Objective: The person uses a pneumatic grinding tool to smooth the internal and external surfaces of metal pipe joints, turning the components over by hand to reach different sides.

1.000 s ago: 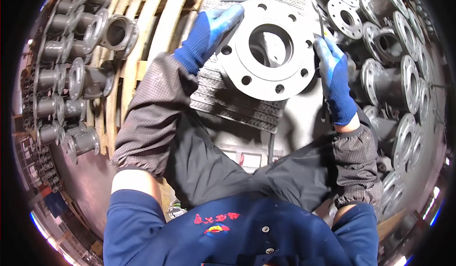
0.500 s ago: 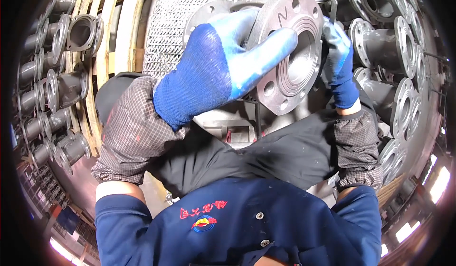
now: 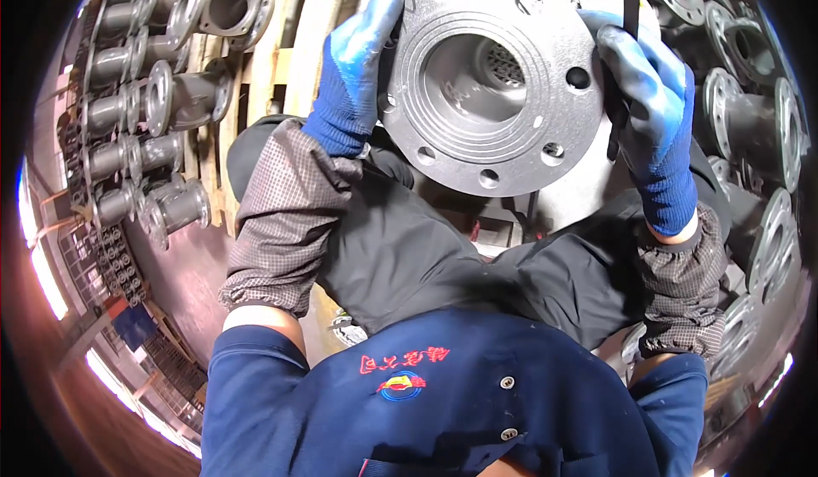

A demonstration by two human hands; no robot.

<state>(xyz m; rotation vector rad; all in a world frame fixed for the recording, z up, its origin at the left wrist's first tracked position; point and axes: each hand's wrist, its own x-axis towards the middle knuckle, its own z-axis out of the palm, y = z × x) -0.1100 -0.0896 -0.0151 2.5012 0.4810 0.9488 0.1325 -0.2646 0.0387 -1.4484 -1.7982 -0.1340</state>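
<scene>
A grey flanged fitting is seen between the two gloved hands, beyond the spread thighs, its ringed, bolt-holed face turned toward the camera. Its left rim is touched by the left hand, whose fingers are laid nearly straight; whether it is gripped underneath cannot be told. A dark bar is gripped in the curled right hand, just beside the right rim. Grey pipe pieces are gathered at the right.

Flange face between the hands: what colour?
Metallic grey, marked with concentric rings; the flange face shows best in the head view.
</scene>
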